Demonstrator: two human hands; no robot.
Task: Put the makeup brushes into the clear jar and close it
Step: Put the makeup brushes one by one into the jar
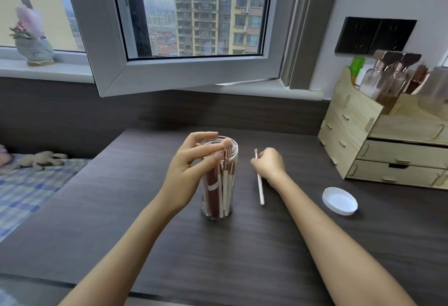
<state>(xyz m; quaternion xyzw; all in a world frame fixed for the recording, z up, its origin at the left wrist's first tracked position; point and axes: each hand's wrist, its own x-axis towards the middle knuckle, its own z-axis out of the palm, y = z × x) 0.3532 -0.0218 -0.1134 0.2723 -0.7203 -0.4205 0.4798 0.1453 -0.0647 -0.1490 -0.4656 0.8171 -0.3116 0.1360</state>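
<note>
Jar [219, 199] under left hand [186, 167]; brush [260, 184] seemingly pinched right [269, 163].

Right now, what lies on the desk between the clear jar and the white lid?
In the head view, the right hand with a white-handled brush sits between the clear jar and white lid; otherwise bare desk.

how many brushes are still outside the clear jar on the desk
1: a white-handled brush in the right hand, right of the clear jar. The wooden organizer at far right holds other brushes, apart from the desk.
</note>
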